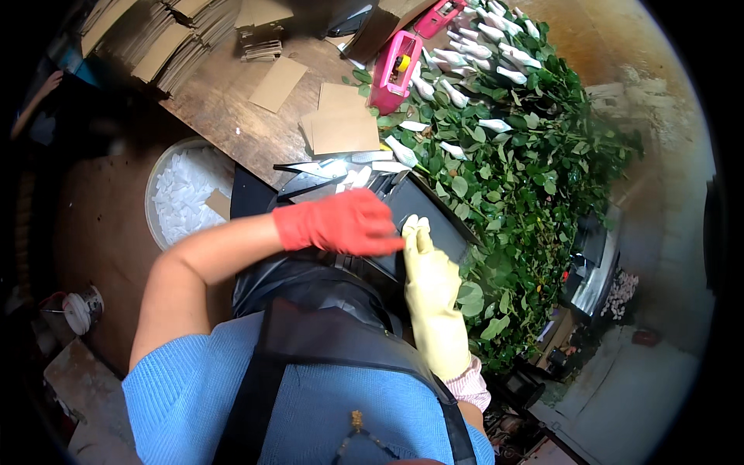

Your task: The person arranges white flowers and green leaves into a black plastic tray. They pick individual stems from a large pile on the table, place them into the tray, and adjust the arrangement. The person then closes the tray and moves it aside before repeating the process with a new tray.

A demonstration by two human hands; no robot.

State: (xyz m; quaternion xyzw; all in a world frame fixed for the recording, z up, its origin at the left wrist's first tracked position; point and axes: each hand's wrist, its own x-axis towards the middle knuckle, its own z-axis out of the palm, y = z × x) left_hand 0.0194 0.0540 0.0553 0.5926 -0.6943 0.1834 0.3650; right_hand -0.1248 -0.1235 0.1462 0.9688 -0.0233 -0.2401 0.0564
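My left hand [337, 221], in a red glove, is slightly blurred, with curled fingers beside the fingertips of my right hand; I cannot make out what, if anything, it holds. My right hand [426, 271], in a pale yellow glove, has its fingers stretched out over a dark tray-like surface [453, 236], with nothing visible in them. Just beyond lie metal tools [306, 182]. To the right, a large heap of leafy stems [511, 201] carries white-wrapped heads [457, 97].
A wooden table [225, 101] holds cardboard sheets [341, 132], cardboard stacks [159, 46] and pink tape dispensers [387, 89]. A bin of white paper pieces [182, 194] stands left, near a small bucket [85, 310]. Another person's hand [50, 85] shows at far left.
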